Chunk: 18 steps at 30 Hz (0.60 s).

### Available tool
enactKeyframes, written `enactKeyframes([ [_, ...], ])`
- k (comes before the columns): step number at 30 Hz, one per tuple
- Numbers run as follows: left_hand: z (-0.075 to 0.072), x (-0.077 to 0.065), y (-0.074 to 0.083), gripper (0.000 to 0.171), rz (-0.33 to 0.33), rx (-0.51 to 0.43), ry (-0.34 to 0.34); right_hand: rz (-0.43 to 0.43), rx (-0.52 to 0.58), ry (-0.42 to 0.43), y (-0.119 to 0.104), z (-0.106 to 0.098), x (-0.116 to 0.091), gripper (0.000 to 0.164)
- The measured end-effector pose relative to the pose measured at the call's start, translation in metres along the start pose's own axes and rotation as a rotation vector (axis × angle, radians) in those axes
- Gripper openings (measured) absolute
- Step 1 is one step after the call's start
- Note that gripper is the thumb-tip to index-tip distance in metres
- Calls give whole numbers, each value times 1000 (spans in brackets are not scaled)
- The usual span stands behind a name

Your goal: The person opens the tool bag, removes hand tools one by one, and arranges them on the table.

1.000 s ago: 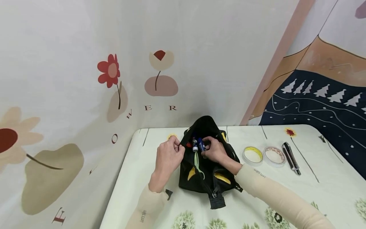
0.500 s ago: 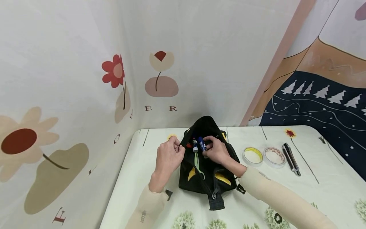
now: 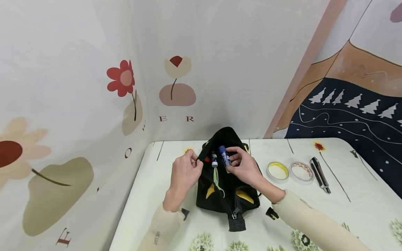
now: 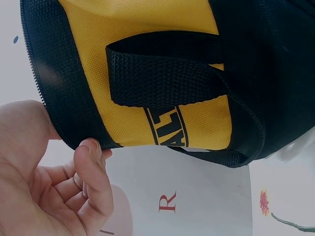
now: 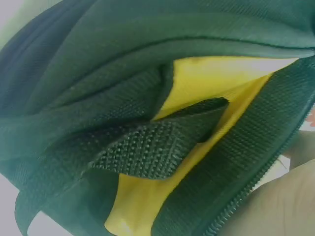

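A black tool bag with yellow patches sits unzipped on the table, its mouth spread. My left hand pinches the bag's left rim; up close in the left wrist view, thumb and fingers meet at the zipped edge of the bag. Over the opening, my right hand holds a blue glue stick between thumb and fingers. Beside it in the bag lies a similar dark stick with a white end, above a light green strip. In the right wrist view, bag fabric hides the glue stick.
Right of the bag lie a tape roll with a yellow core, a second tape roll and a box cutter. A black buckle rests near my right sleeve. Printed cloth walls rise behind and left.
My right hand has shifted right and slightly back toward me with the glue stick, more of which now shows. The buckle has slid right. My left hand keeps its place on the rim.
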<state>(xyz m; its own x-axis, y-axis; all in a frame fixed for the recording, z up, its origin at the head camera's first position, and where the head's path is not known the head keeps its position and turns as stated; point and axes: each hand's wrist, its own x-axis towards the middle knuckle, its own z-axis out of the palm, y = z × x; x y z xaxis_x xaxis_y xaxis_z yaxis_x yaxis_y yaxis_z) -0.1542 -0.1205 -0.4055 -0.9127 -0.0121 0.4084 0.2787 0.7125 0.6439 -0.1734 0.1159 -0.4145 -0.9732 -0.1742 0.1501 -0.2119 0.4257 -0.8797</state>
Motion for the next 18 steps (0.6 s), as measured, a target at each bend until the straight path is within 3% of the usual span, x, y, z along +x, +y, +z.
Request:
enactKeyframes([
  [18,0,0,0,8,8,7,5,-26,127,60,-16,-36,-34,64],
])
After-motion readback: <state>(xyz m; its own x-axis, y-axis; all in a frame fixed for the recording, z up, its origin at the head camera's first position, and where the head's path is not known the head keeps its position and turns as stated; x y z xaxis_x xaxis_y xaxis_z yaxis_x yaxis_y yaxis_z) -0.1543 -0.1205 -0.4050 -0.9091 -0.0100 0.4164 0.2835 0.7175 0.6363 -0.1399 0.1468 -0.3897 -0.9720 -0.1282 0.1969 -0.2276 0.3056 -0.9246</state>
